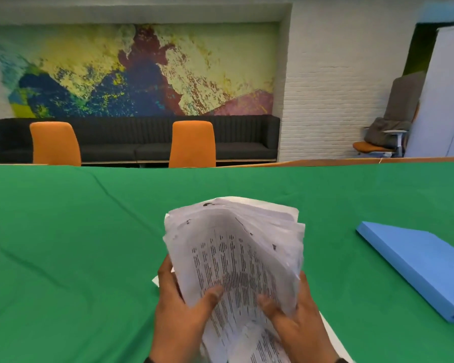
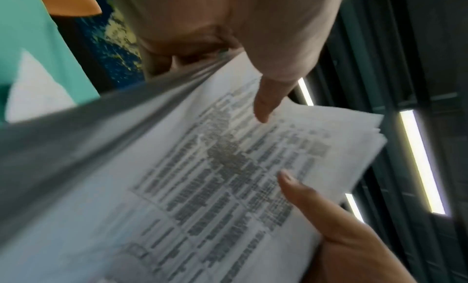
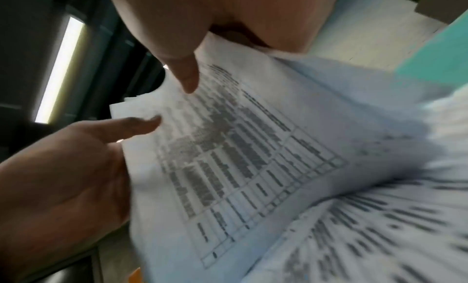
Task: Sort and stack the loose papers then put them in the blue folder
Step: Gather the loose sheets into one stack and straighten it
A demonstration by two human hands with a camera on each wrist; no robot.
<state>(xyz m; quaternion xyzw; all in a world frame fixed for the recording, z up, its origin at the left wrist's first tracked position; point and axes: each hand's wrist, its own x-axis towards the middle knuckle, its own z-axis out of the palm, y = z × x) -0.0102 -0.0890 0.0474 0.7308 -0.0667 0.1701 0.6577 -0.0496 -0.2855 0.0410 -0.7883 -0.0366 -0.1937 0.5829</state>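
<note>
Both hands, left hand (image 1: pixel 180 307) and right hand (image 1: pixel 296 318), grip the papers (image 1: pixel 236 258) upright above the table (image 1: pixel 63 231), thumbs on front, squaring the edges. Blue folder (image 1: pixel 414 265) lies closed to my right, within reach.

- I hold the stack of papers (image 1: pixel 233 258) above the table (image 1: pixel 76 244), left hand (image 1: pixel 178 307) and right hand (image 1: pixel 296 318) on either side.
- The folder (image 1: pixel 417 263) lies on the table, right of the papers.
- Two chairs (image 1: pixel 192 142) stand behind the table.

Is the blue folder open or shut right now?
Shut. The blue folder lies flat on the green cloth, cover down, nothing in it showing; the papers are in both hands.
</note>
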